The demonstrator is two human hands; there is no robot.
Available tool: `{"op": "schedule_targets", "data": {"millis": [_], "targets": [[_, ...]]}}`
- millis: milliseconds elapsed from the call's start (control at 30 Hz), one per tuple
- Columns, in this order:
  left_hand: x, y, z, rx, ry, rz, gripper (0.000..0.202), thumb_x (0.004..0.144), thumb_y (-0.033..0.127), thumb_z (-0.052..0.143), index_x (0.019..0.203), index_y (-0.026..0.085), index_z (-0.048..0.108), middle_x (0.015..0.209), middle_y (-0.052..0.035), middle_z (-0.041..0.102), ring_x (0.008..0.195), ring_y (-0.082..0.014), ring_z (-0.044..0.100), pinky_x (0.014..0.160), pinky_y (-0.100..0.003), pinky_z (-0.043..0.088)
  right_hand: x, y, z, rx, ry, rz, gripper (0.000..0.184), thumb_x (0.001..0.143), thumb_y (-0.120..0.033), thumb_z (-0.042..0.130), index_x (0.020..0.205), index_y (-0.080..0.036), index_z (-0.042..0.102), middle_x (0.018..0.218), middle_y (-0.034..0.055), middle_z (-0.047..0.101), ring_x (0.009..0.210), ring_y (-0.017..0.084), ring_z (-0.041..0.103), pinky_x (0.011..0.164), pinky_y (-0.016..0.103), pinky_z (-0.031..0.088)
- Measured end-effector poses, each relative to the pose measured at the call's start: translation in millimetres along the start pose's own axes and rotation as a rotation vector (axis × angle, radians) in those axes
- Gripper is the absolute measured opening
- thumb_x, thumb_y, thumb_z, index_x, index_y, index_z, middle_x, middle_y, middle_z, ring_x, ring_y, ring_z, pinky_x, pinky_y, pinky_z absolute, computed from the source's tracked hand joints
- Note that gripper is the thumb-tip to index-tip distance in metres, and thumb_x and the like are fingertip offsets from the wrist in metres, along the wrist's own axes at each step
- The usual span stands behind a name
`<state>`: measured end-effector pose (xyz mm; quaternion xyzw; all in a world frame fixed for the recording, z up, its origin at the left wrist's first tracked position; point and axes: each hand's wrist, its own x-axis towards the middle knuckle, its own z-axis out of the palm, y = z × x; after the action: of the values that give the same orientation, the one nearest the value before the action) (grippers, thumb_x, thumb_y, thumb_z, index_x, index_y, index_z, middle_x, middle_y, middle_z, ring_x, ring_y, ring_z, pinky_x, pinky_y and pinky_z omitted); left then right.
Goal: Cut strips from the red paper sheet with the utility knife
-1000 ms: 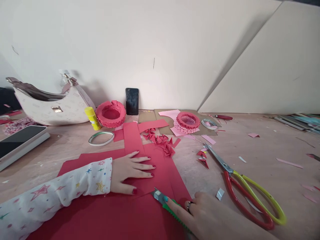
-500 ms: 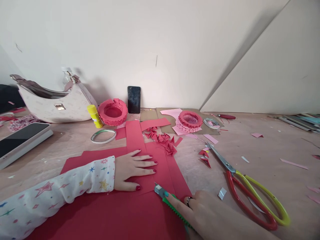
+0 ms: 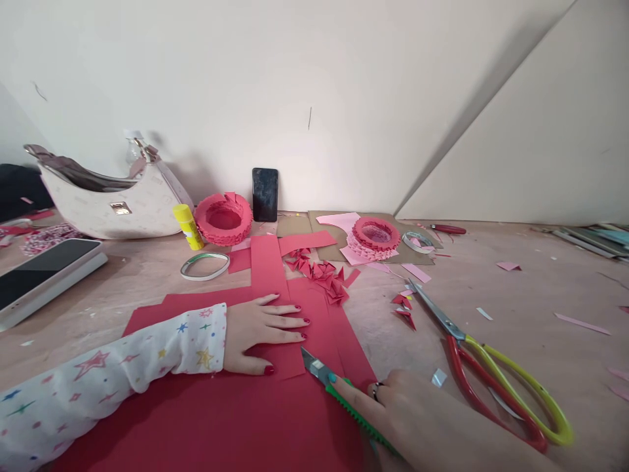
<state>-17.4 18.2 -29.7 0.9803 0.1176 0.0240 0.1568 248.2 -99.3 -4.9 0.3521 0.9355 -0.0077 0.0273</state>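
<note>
My left hand [image 3: 263, 334], in a white sleeve with coloured stars, lies flat with spread fingers on sheets of red paper [image 3: 216, 419]. Its fingertips point right, across a narrower red strip. From the lower right, my right hand [image 3: 398, 410] grips a green utility knife [image 3: 344, 396], index finger stretched along its top. The blade tip is at the red paper, just below my left fingertips. A short cut or edge line shows left of the blade. My right thumb and the knife's rear end are hidden.
Red-and-yellow-handled scissors [image 3: 457, 334] lie to the right. Folded red paper pieces [image 3: 324, 275] sit beyond the sheets. Farther back are a red paper ring [image 3: 224, 219], a pink-and-red one [image 3: 376, 236], a glue stick [image 3: 189, 229], tape roll [image 3: 205, 265], phone [image 3: 265, 195] and handbag [image 3: 113, 203].
The knife's tip has moved slightly forward and left, closer to my left fingertips, and more of the blade shows. My left hand stays in place. The view has shifted slightly.
</note>
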Motion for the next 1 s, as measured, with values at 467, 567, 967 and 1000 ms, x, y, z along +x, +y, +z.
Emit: {"op": "schedule_targets", "data": {"millis": [467,567,967,1000], "targets": [[0,0,3.3,0.023,0.007,-0.041,0.060,0.078,0.044,0.034,0.132,0.020,0.019,0.136,-0.0050,0.022,0.125,-0.0212,0.019,0.102,-0.039,0.007,13,1,-3,0.088,0.011,0.014,0.064,0.068,-0.017,0.041,0.129,-0.017,0.021,0.059,-0.0022,0.054,0.048,0.011,0.041,0.047,0.024,0.016],[0,0,2.9,0.011,0.012,-0.041,0.060,0.078,0.045,0.034,0.132,0.021,0.020,0.136,-0.0043,0.023,0.125,-0.0211,0.019,0.103,-0.039,0.007,14,-2,-9,0.095,-0.008,0.050,0.064,0.066,-0.016,0.041,0.128,-0.019,0.024,0.058,-0.0029,0.054,0.046,0.010,0.042,0.046,0.023,0.017],[0,1,1.3,-0.064,0.038,-0.017,0.064,0.074,0.043,0.041,0.131,0.021,0.021,0.135,-0.0045,0.027,0.123,-0.0205,0.024,0.102,-0.035,0.017,7,6,-17,0.095,-0.044,0.063,0.058,0.068,-0.015,0.039,0.125,-0.019,0.031,0.054,-0.0032,0.053,0.043,0.010,0.039,0.048,0.023,0.022],[-1,1,1.1,-0.065,0.039,-0.019,0.065,0.073,0.044,0.042,0.131,0.021,0.021,0.135,-0.0049,0.027,0.123,-0.0210,0.024,0.102,-0.035,0.017,7,5,-17,0.081,-0.049,0.068,0.058,0.068,-0.015,0.039,0.125,-0.019,0.031,0.054,-0.0033,0.052,0.042,0.010,0.038,0.047,0.023,0.021]]}}
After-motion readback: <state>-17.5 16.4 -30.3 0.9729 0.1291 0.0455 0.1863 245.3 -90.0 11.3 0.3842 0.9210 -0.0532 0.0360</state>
